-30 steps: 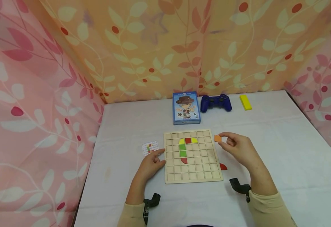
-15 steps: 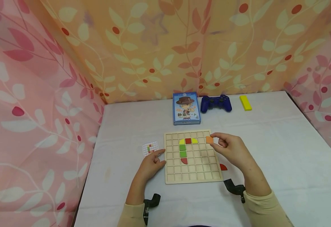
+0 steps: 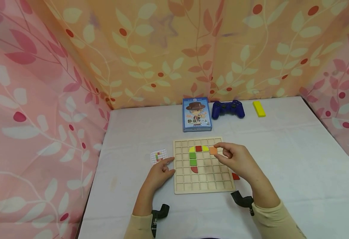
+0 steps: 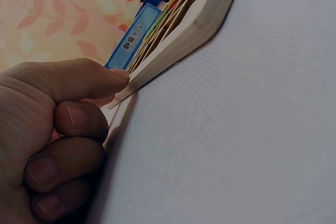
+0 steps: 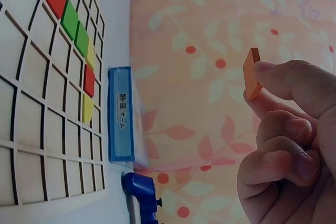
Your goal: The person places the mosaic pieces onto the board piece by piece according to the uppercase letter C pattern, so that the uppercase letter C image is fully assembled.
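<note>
A wooden grid board [image 3: 205, 186] lies on the white table and holds a yellow quarter piece, a red square [image 3: 198, 148], a yellow half piece, two green squares [image 3: 193, 158] and a red half round [image 3: 194, 169]. My right hand [image 3: 237, 162] pinches a small orange square tile [image 3: 213, 150] [image 5: 251, 74] just above the board's upper right cells, beside the yellow piece [image 3: 205, 148]. My left hand [image 3: 159, 172] rests at the board's left edge [image 4: 173, 56], its fingers curled with the forefinger against the wood.
A small pattern card [image 3: 158, 156] lies left of the board. A red piece [image 3: 235, 176] sits on the table by the board's right edge. Behind stand a blue game box [image 3: 196, 114], a blue game controller [image 3: 228, 109] and a yellow block [image 3: 259, 108]. Patterned cloth walls surround the table.
My right hand has carried the orange tile leftward, from beside the board's right edge to over its upper right cells. The left hand has stayed put.
</note>
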Demonstrator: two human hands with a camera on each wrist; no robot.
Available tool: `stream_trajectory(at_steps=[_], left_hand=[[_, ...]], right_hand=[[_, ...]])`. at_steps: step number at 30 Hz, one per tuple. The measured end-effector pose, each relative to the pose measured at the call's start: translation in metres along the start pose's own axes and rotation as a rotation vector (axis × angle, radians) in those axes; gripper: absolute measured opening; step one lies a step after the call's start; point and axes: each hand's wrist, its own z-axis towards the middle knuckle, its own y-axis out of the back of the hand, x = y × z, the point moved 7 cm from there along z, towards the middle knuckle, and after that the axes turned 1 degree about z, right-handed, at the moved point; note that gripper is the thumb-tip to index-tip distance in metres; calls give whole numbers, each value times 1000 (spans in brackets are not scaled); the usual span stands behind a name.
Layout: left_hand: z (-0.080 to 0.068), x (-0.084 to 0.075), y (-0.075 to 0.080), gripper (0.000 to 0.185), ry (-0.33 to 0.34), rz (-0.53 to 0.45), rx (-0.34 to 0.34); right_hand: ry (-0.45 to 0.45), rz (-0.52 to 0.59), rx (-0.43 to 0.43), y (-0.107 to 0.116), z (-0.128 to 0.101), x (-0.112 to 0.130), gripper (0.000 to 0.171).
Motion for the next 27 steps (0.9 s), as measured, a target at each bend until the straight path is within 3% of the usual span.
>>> stream_trajectory(at_steps=[12,27], left_hand=[[2,3,-1,50,6,-10,4],[1,1,0,49,-7,-8,2]], right_hand=[[100,7,46,-26,-1,4,24],[86,45,133,-61,-5,-11,23]])
